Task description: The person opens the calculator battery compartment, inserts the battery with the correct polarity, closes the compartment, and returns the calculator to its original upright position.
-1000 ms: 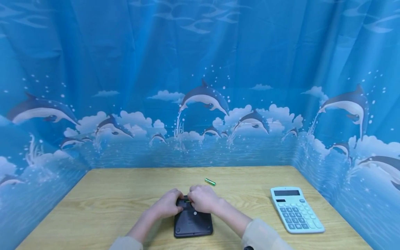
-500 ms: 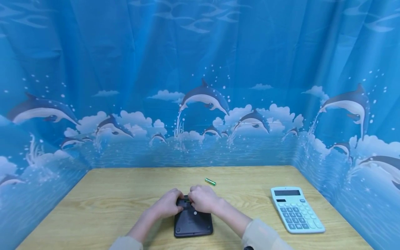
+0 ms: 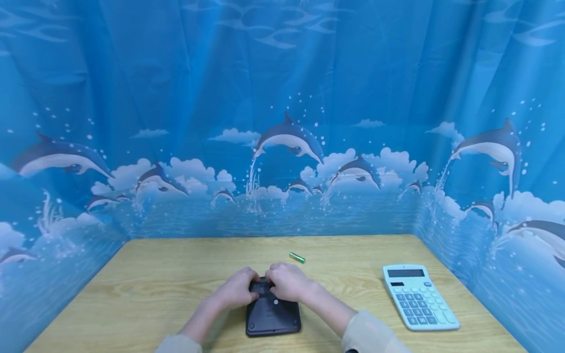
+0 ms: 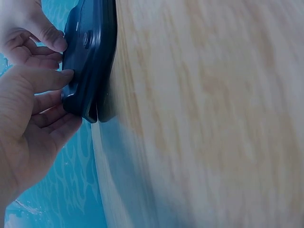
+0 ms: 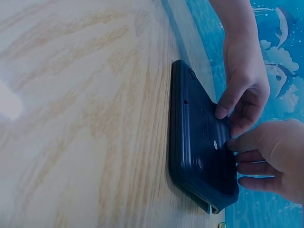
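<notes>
A black calculator (image 3: pixel 273 318) lies back side up on the wooden table, its far end between both hands. My left hand (image 3: pixel 237 288) grips its far left corner; in the left wrist view the thumb presses on the back and the other fingers reach round the edge. My right hand (image 3: pixel 289 282) holds the far right part, thumb on the back near a small white dot (image 5: pixel 215 145) and fingers at the far edge (image 5: pixel 237 171). The battery area at the far end is partly hidden by the fingers and looks dark.
A green battery (image 3: pixel 297 257) lies on the table beyond the right hand. To the right rests a light blue calculator (image 3: pixel 419 296), keys up. A blue curtain (image 3: pixel 247 215) with dolphins stands along the table's back and sides.
The green strip seen earlier between the hands at the calculator's far end no longer shows; that spot is dark now. The right hand has shifted very slightly, and the left hand stays put.
</notes>
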`<state>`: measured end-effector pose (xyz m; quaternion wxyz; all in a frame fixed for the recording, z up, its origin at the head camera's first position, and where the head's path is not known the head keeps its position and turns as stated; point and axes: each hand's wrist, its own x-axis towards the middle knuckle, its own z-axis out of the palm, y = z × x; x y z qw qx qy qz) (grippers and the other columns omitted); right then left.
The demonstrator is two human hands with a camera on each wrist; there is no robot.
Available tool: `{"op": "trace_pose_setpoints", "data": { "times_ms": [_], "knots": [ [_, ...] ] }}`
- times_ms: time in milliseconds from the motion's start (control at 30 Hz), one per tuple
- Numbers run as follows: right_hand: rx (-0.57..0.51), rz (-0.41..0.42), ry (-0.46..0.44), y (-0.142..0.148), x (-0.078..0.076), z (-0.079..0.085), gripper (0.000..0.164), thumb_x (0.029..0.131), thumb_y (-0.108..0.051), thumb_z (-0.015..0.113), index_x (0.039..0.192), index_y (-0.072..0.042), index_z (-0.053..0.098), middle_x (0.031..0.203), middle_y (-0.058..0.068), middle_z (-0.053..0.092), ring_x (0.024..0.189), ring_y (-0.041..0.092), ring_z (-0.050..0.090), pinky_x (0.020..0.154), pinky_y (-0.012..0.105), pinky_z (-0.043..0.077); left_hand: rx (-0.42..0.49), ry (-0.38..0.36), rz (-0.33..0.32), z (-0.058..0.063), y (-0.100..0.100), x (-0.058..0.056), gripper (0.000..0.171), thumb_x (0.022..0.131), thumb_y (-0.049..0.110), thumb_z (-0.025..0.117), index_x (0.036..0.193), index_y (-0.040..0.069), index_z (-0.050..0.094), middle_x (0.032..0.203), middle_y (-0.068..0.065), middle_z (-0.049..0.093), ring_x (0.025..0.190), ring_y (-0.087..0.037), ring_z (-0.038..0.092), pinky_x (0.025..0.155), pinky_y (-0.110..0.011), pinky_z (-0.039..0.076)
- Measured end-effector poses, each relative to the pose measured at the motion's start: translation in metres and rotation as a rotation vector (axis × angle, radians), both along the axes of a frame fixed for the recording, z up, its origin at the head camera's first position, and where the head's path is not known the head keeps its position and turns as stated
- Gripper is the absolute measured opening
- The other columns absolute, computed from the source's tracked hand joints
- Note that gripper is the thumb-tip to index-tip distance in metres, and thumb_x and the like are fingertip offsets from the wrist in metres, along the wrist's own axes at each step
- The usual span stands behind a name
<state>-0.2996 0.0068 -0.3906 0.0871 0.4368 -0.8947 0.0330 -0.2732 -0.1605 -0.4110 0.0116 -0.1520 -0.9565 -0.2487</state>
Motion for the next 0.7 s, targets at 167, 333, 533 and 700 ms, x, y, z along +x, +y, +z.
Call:
{"op": "trace_pose_setpoints", "data": {
  "times_ms": [167,333,533,700],
  "knots": [
    [-0.024,0.0,-0.054,0.0025,-0.0037,0.0004,0.009,0.081,-0.015,0.069,0.089,-0.014,0.071,0.079,-0.006,0.057,0.071,0.005,0.054,0.061,0.017,0.045,0.0,0.025,-0.013,-0.0011,-0.0005,-0.0001,0.027,0.073,0.007,0.073,0.097,-0.001,0.061,0.091,-0.007,0.054,0.084,-0.021,0.053,0.079,-0.042,0.049],
    [-0.036,0.001,-0.091,0.0043,-0.0068,0.0004,0.011,0.08,-0.014,0.07,0.091,-0.013,0.072,0.08,-0.005,0.058,0.073,0.005,0.054,0.063,0.017,0.045,-0.004,0.015,-0.004,-0.0015,-0.0001,0.0001,0.027,0.074,0.008,0.073,0.097,-0.001,0.061,0.091,-0.007,0.055,0.085,-0.022,0.054,0.08,-0.043,0.048],
    [-0.037,-0.007,-0.107,0.0046,-0.0077,0.0007,0.013,0.079,-0.016,0.071,0.092,-0.014,0.073,0.079,-0.006,0.057,0.071,0.005,0.053,0.061,0.017,0.045,-0.001,-0.012,0.025,-0.0007,0.0014,-0.0002,0.028,0.074,0.007,0.073,0.098,-0.001,0.061,0.091,-0.007,0.054,0.084,-0.022,0.053,0.081,-0.042,0.049],
    [-0.029,-0.016,-0.09,0.0043,-0.0083,0.0006,0.013,0.079,-0.016,0.072,0.091,-0.015,0.072,0.08,-0.006,0.058,0.072,0.006,0.054,0.061,0.018,0.045,0.0,-0.009,0.024,-0.0009,0.0013,-0.0009,0.027,0.074,0.007,0.072,0.098,-0.001,0.061,0.092,-0.007,0.054,0.085,-0.022,0.053,0.082,-0.043,0.048]
  ]
}}
